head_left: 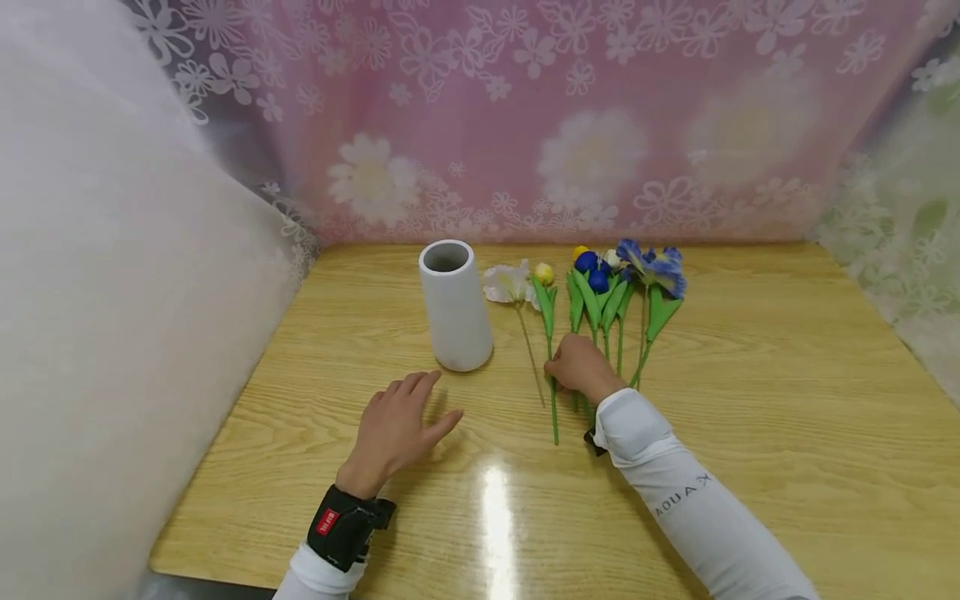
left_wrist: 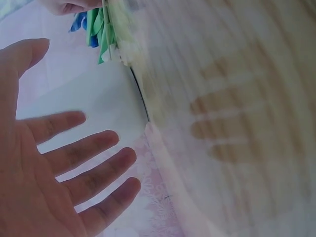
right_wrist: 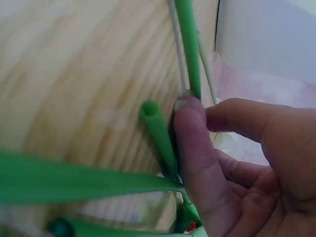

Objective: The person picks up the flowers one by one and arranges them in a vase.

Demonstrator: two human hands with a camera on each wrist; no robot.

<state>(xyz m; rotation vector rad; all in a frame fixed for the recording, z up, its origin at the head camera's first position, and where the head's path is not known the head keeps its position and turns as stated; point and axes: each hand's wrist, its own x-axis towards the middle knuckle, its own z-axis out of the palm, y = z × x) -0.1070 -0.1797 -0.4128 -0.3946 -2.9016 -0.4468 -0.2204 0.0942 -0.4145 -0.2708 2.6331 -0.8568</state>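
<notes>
My right hand (head_left: pixel 581 367) pinches the green stem of a yellow tulip (head_left: pixel 546 308) lying on the table. In the right wrist view, thumb and finger close on that stem (right_wrist: pixel 189 49), and another hollow stem end (right_wrist: pixel 150 109) lies beside them. My left hand (head_left: pixel 396 429) hovers with spread fingers in front of a white vase (head_left: pixel 459 321), holding nothing. The vase stands upright; no flower shows in its mouth. A pale white flower (head_left: pixel 510 283) lies between vase and tulip. Blue tulips (head_left: pixel 592 268) and a blue-violet iris-like flower (head_left: pixel 656 271) lie beyond my right hand.
The wooden table (head_left: pixel 772 400) runs back to a pink floral curtain (head_left: pixel 480 125). White sheeting (head_left: pixel 112 292) hangs along the left edge. More yellow and white blooms sit among the blue tulips, their stems partly hidden by my right arm.
</notes>
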